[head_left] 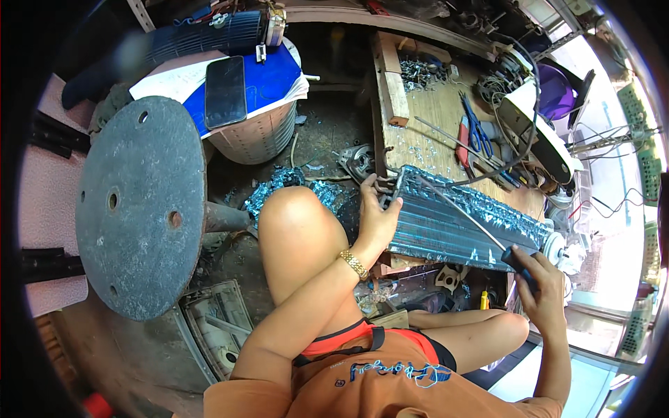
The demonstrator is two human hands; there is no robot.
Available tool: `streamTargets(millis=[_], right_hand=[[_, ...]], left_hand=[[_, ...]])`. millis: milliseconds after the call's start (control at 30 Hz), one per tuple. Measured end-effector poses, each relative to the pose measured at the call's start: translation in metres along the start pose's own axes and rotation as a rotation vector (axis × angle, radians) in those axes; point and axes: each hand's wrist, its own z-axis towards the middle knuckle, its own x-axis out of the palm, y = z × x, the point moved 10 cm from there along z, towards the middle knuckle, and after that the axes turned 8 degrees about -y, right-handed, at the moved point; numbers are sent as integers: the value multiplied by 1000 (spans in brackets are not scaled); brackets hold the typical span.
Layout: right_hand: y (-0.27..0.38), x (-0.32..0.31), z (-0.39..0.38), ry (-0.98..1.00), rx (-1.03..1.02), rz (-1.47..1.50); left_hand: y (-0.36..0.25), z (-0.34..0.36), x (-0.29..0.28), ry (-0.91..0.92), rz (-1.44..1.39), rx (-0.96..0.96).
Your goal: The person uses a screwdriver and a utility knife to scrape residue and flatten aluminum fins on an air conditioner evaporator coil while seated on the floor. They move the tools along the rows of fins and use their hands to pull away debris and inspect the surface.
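A long finned heat-exchanger coil [453,226] lies on the wooden bench, its blue fins crumpled and torn along the far edge. My left hand [378,212] is closed around the bent tubes at the coil's left end. In my right hand [545,285] is a long-shafted screwdriver [474,221] with a dark handle. Its shaft slants away to the upper left, and its tip is at the torn fins near the coil's left end.
Pliers [477,132] and other tools lie on the wooden bench [425,150], beyond the coil. At left stand a round grey metal plate [143,209] and a bucket [258,139] bearing papers and a phone [226,92]. Blue fin scraps [268,184] litter the floor.
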Motion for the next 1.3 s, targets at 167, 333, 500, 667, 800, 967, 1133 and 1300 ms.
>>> streamTargets(millis=[167,333,500,667,800,967,1133,1300], right_hand=[[27,-2,19,25,-111,-167],[47,-10,27,19,-198,-256],[64,-13,35,13,-279,-349],[93,-19,46,47,-441,-539],[124,-17,58,146,-501,-632],[139,-12,76,235,-521,-660],[144,-23,111,240,-499,-474],[123,-27,110,206,-443,-468]], left_hand=[[-2,-6,2,34,78,-25],[8,-4,-2,32,125,-22],[2,-4,2,57,97,-12],[-11,-8,2,76,174,55],[-13,-6,-1,99,180,63],[-17,-7,1,149,202,24],[-16,-5,3,158,235,29],[-8,2,7,179,172,-7]])
